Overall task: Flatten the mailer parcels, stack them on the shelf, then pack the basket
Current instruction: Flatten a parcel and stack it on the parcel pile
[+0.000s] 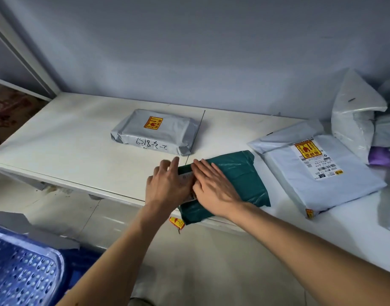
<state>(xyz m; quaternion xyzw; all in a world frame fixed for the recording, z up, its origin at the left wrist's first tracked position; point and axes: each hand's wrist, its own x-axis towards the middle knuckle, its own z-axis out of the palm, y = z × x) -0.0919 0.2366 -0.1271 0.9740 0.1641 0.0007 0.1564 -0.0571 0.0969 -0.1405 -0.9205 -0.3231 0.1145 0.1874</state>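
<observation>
Your left hand (167, 186) and right hand (213, 186) lay flat, fingers straight, on the green mailer (240, 173) at the shelf (79, 140) front edge; 1 grey parcel (154, 131) sat at its 11 o'clock.

**boxfan:** quick count, how many parcels on the shelf (79, 140)?

**taperoll:** three. green parcel (236, 175) at the front edge, grey parcel (154, 133) behind it to the left, pale parcel (317, 180) just right of it. also one crumpled white bag (355, 115) further right and back from the green one. there's more plastic past that but it's cut off, can't count it.

**boxfan:** stickers?

**taperoll:** four orange stickers (153, 123): one on the grey, two on the pale, one hanging under the green one's near corner.

**boxfan:** baskets, hands?

**taperoll:** one blue basket (24, 272), down left of the green parcel. hands, two: left hand (167, 186) and right hand (213, 188), both on the green one.
</observation>
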